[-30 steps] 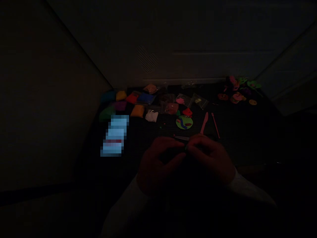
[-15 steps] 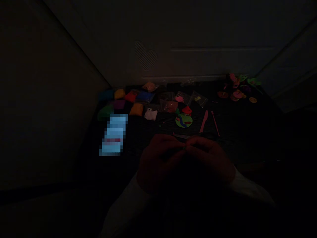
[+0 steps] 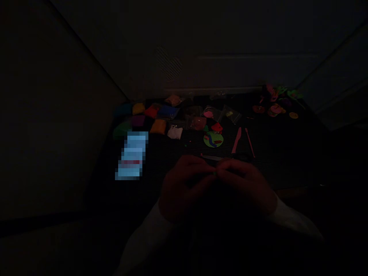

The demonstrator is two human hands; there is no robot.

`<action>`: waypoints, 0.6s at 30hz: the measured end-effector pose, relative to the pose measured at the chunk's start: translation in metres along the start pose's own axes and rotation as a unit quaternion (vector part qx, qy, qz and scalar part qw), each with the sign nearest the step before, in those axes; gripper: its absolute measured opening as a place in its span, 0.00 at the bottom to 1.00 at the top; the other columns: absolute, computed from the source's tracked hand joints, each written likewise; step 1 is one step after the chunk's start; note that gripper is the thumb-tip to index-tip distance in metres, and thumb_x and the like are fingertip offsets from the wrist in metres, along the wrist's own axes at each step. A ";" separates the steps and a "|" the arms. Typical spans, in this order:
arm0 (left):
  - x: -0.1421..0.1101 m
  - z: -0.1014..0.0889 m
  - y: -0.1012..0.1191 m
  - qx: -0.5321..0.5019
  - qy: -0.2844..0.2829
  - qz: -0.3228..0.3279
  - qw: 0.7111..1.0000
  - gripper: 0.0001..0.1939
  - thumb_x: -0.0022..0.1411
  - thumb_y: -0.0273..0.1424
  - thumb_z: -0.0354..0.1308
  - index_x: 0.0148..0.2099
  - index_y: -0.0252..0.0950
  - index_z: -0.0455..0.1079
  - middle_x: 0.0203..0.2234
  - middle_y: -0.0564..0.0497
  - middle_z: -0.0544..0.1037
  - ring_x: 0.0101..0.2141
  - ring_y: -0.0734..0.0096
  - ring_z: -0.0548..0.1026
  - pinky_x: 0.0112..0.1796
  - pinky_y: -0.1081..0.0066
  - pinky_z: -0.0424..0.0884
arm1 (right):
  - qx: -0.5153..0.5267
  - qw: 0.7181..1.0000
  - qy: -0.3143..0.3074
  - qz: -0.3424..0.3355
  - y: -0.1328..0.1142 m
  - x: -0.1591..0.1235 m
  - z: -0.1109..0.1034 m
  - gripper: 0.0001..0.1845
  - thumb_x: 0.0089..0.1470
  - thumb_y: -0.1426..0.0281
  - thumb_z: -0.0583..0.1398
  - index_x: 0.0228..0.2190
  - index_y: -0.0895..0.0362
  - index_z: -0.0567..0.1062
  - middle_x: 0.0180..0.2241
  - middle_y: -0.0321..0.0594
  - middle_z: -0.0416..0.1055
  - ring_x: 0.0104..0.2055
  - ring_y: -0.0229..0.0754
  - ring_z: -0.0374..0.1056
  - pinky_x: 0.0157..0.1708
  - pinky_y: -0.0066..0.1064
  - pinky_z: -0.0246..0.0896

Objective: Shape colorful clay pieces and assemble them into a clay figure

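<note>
My left hand (image 3: 185,188) and my right hand (image 3: 247,182) meet fingertip to fingertip above the near part of the dark table. Pinched between them is a tiny green piece of modelling clay (image 3: 214,173), mostly covered by the fingers. Just beyond the fingertips lies a pair of scissors (image 3: 211,157), its handles dim. Farther back rests a round light-green clay disc (image 3: 213,139) with blue, red and brown bits on it. A red clay cone (image 3: 217,127) touches or overlaps its far edge; I cannot tell which.
Clay packets, such as an orange one (image 3: 158,126) and a white one (image 3: 175,132), line the back left. A glowing blurred screen (image 3: 132,155) lies left. Right of the disc are a pink plastic knife (image 3: 237,140) and a thin pink tool (image 3: 250,142). Finished-looking clay figures (image 3: 275,110) stand back right.
The view has shifted slightly. Both hands stay together, with small finger movements around the green piece. Nothing on the table has visibly moved.
</note>
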State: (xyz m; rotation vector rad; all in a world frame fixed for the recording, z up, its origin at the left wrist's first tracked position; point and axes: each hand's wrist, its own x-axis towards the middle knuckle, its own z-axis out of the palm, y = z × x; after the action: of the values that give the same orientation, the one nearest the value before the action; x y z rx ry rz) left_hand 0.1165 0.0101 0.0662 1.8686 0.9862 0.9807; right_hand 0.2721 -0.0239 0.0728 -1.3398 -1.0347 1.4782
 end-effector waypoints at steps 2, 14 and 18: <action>0.000 -0.001 0.001 -0.020 -0.003 -0.009 1.000 0.05 0.49 0.26 0.59 0.32 0.38 0.72 0.30 0.51 0.72 0.32 0.73 0.71 0.34 0.72 0.70 | 0.000 1.000 0.001 0.003 -0.001 -0.001 0.000 0.05 0.44 0.66 0.59 0.24 0.56 0.71 0.25 0.33 0.67 0.29 0.33 0.62 0.29 0.25 0.58; -0.001 -0.001 -0.001 -0.083 -0.002 -0.007 0.997 0.08 0.47 0.24 0.60 0.32 0.40 0.72 0.30 0.53 0.72 0.33 0.75 0.71 0.34 0.76 0.69 | 0.018 1.000 0.001 0.007 -0.007 -0.004 0.005 0.06 0.43 0.67 0.60 0.22 0.57 0.71 0.24 0.33 0.67 0.27 0.32 0.62 0.27 0.24 0.59; 0.000 -0.001 -0.001 -0.088 -0.003 -0.004 0.996 0.07 0.47 0.24 0.60 0.31 0.40 0.72 0.29 0.52 0.72 0.32 0.75 0.71 0.33 0.75 0.69 | 0.004 1.000 -0.001 0.003 -0.007 -0.004 0.005 0.06 0.44 0.66 0.59 0.22 0.57 0.70 0.23 0.33 0.66 0.26 0.32 0.61 0.25 0.23 0.58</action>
State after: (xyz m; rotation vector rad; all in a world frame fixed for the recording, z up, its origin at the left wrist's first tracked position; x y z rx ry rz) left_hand 0.1155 0.0105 0.0657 1.7193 0.8738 1.0214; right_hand 0.2683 -0.0260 0.0810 -1.3373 -1.0264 1.4863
